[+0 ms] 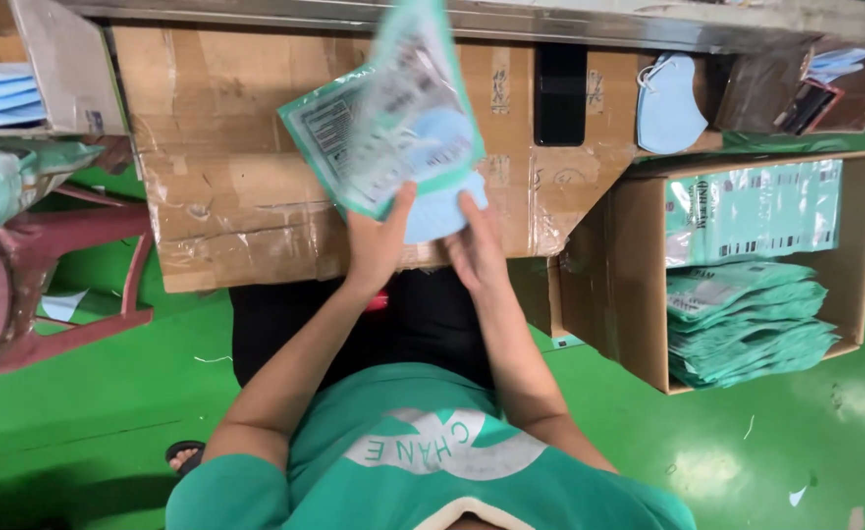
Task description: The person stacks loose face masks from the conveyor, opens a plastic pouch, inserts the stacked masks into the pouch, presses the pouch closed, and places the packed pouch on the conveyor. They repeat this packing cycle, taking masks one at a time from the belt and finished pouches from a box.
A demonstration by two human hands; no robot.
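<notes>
My left hand (378,245) grips the lower edge of a flat green-bordered clear plastic pouch (388,123), held up and blurred over a taped cardboard box (226,196). My right hand (474,250) pinches a light-blue face mask (442,211) whose upper part sits inside the pouch's open end. Both hands are close together, just in front of my black-clad lap and green shirt.
An open cardboard box (639,294) on the right holds stacks of green pouches (747,324). A loose blue mask (670,103) lies at upper right, beside a black flat object (560,93). Stacked blue masks (0,93) sit upper left. A red plastic chair (69,285) stands on the green floor (108,393).
</notes>
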